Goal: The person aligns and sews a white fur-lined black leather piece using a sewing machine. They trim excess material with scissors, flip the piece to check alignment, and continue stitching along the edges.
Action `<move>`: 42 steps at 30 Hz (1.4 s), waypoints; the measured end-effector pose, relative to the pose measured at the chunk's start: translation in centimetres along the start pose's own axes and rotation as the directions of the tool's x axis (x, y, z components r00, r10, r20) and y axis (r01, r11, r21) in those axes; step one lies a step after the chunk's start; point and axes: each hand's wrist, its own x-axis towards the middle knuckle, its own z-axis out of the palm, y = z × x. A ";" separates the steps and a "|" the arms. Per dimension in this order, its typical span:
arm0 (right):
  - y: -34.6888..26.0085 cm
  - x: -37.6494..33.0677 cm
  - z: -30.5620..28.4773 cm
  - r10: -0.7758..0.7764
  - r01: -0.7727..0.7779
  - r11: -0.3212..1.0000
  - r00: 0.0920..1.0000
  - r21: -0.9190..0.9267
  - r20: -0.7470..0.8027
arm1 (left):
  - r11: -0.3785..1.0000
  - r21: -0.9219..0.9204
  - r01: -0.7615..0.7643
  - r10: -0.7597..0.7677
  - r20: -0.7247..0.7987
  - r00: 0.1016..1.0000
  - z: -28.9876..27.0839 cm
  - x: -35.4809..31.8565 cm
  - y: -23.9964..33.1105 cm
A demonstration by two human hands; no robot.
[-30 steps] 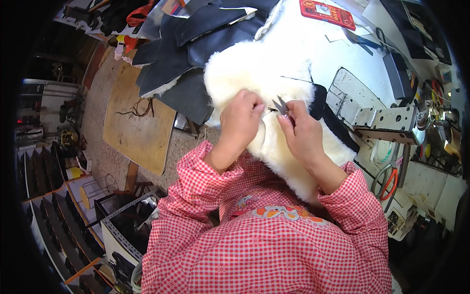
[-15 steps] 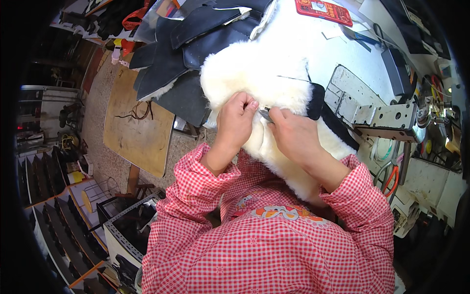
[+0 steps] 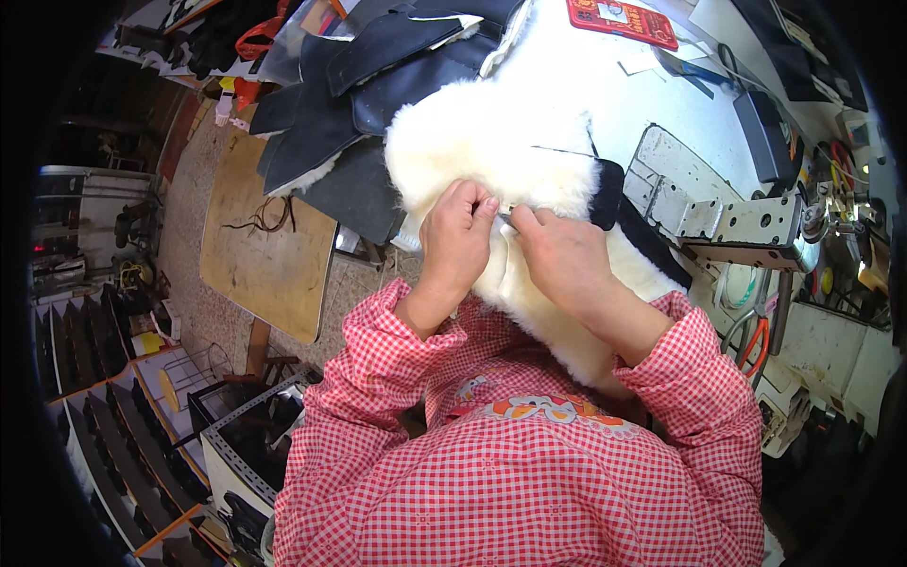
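Observation:
A cream fleece piece [image 3: 491, 132] with black edging at its right lies across the table edge and hangs toward my lap. At its middle, my left hand [image 3: 455, 231] is closed, thumb and forefinger pinching the fleece at a seam. Close beside it, my right hand [image 3: 567, 260] is closed around a small grey metal tool [image 3: 505, 218]. Only the tool's tip shows between the two hands, so its kind cannot be made out. The fleece under my fingers is partly hidden by them.
Black leather pieces with fleece lining [image 3: 321, 113] are heaped at the far left. A sewing machine arm [image 3: 751, 231] stands to the right, with orange-handled scissors [image 3: 756, 348] below it. A red card [image 3: 622, 23] and a black box [image 3: 763, 135] lie on the white table [image 3: 694, 104]. A brown board [image 3: 265, 246] is at left.
My right hand has shifted slightly left, toward my left hand, and less of the metal tool shows. The fleece has slid a little to the left.

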 end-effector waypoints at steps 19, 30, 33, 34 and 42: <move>-0.3 0.9 -0.8 0.077 -0.087 0.994 0.988 0.070 0.130 | 0.998 -0.065 -0.001 -0.001 -0.024 1.000 0.2 0.0 -0.5; 0.1 -0.4 -0.6 0.139 -0.132 0.955 0.990 0.265 -0.007 | 0.816 -0.533 0.224 -0.171 0.148 0.974 -2.0 -0.1 0.0; 0.6 -1.6 -0.6 0.210 -0.152 0.895 0.973 0.419 -0.096 | 0.865 -0.420 0.275 -0.066 0.448 0.892 -8.1 -2.5 -1.0; 0.9 -1.9 -0.6 0.239 -0.151 0.855 0.964 0.497 -0.119 | 0.965 -0.149 0.218 -0.072 0.646 0.760 -10.0 -3.3 -1.6; 1.6 -1.9 0.9 0.289 0.007 0.742 0.899 0.670 -0.330 | 0.753 0.580 -0.311 -0.001 0.474 0.881 -10.4 -7.2 0.6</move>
